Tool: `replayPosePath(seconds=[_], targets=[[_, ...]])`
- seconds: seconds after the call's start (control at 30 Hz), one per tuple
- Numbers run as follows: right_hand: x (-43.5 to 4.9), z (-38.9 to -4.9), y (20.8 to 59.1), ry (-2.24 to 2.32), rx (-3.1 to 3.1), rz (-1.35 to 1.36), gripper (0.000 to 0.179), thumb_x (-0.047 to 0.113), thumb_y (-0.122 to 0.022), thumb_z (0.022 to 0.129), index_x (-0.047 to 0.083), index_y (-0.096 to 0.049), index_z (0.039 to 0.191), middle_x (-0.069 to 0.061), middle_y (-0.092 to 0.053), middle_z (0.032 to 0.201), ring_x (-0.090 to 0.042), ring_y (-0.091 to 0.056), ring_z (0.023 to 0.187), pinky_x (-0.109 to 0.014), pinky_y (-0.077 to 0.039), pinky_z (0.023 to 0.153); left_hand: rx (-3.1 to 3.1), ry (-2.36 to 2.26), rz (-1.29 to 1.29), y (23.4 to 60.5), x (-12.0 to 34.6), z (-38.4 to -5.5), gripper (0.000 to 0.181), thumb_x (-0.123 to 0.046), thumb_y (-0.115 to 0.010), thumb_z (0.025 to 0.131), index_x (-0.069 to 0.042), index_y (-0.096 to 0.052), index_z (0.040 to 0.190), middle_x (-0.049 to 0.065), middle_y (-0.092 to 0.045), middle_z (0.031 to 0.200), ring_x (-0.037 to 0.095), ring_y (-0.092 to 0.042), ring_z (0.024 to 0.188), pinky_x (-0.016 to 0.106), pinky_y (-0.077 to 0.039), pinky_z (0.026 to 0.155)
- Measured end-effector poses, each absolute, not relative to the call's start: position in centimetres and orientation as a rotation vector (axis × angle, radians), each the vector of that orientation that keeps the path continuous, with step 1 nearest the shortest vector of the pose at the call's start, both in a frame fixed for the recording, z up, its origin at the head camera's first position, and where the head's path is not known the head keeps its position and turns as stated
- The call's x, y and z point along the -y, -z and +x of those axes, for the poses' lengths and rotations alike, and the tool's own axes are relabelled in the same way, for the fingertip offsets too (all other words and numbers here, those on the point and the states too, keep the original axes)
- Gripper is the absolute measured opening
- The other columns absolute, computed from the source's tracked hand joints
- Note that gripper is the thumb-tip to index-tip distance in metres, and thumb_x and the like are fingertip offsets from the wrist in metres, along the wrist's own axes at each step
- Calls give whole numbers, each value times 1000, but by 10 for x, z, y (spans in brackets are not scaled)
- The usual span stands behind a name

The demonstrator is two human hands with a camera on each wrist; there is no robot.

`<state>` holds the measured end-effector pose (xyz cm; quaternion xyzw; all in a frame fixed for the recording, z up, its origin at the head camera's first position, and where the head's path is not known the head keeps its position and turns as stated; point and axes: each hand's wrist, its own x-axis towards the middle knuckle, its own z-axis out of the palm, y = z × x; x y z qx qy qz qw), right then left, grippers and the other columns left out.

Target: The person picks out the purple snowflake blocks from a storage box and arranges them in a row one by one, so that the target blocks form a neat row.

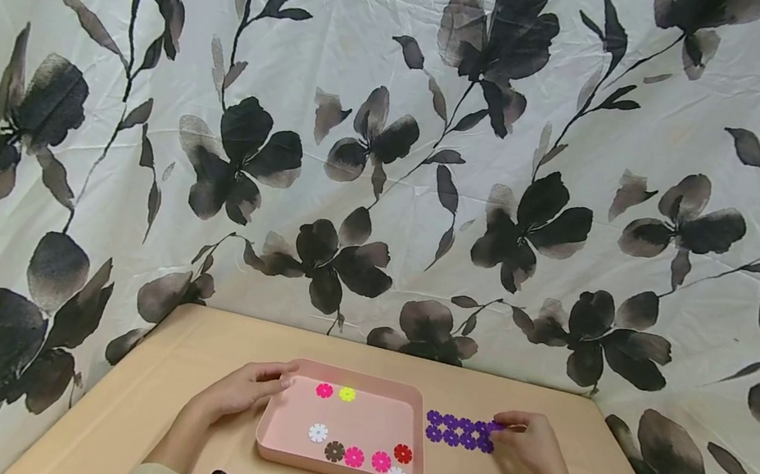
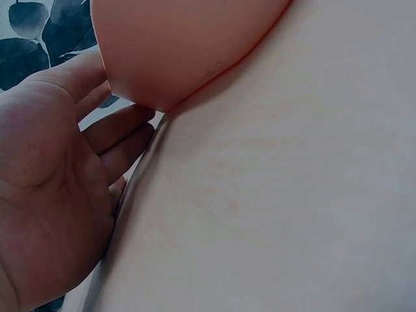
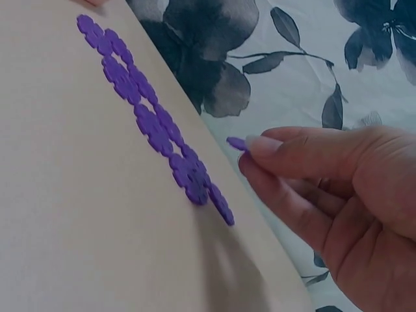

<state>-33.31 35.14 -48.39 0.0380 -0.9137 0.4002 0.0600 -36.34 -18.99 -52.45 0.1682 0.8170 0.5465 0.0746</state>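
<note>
My right hand (image 1: 534, 444) pinches a small purple flower-shaped disc (image 3: 235, 142) between thumb and fingertips. In the right wrist view the held disc is apart from a strip of joined purple discs (image 3: 153, 129). That strip lies on the table just right of a pink tray (image 1: 372, 382), in two rows. My left hand (image 1: 244, 389) rests at the tray's far left corner, fingers fairly straight, fingertips at the rim. In the left wrist view the thumb and index tips are hidden behind the tray's wall.
Inside the tray lie loose flower discs: pink, yellow (image 1: 347, 394), white (image 1: 317, 433), brown (image 1: 334, 452) and red (image 1: 402, 453). A tan table (image 1: 215, 335) bears it all. Behind hangs a white cloth (image 1: 381, 38) printed with dark flowers, meeting the table's far edge.
</note>
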Motion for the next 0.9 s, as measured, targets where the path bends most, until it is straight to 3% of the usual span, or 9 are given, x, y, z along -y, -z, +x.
replayPosePath(seconds=[0.3, 0.57, 0.9], targets=[[-363, -327, 488, -1206, 2843, 20, 28, -3, -79, 84, -4, -77, 112, -19, -77, 111, -24, -71, 99, -46, -59, 93, -2438, -1655, 516, 524, 189, -364, 48, -30, -60, 107, -10, -56, 151, 10, -48, 161, 38, -32, 156, 58, -25, 127], [-367, -329, 493, -1237, 2883, -67, 28, -5, -80, 84, -7, -76, 111, -15, -76, 104, -20, -65, 91, -30, -58, 77, -2469, -1632, 502, 525, 189, -362, 48, -31, -60, 107, -12, -57, 150, 9, -49, 160, 39, -34, 155, 59, -26, 127], [-367, -331, 501, -1338, 2868, -153, 22, -10, -72, 88, -7, -75, 110, -12, -74, 98, -19, -61, 81, -31, -58, 67, -2477, -1632, 512, 526, 190, -363, 49, -32, -60, 107, -11, -56, 151, 11, -49, 161, 40, -35, 154, 60, -26, 126]])
